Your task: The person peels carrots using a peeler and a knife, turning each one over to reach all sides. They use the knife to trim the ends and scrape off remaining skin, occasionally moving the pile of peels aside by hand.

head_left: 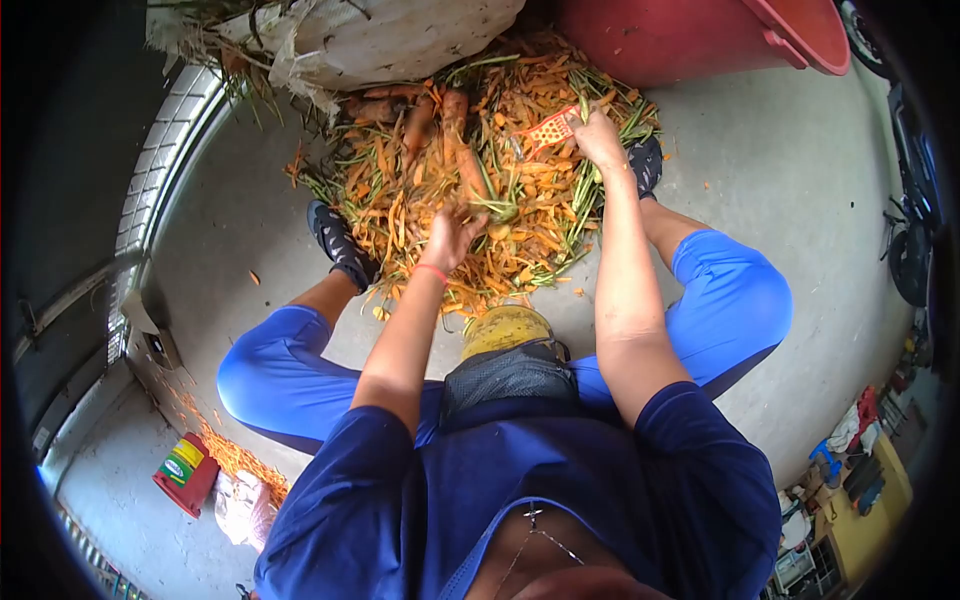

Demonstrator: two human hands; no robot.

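My left hand [455, 240], with a red band at its wrist, is low over the heap of peelings [400, 215]. Its fingers look apart, close to the lower end of a carrot [468, 172], with no clear grip on it. My right hand [598, 138] is closed around an orange peeler [553, 128] with a pattern of holes, held above the right side of the heap. More whole carrots [418, 125] lie at the heap's far side, among green stalks and orange strips.
A large pale sack [400, 40] lies behind the heap, beside a big red tub [700, 40]. I sit on a yellow seat [505, 330], a foot on either side of the heap. A red packet [186, 475] and more orange scraps [235, 450] lie at lower left.
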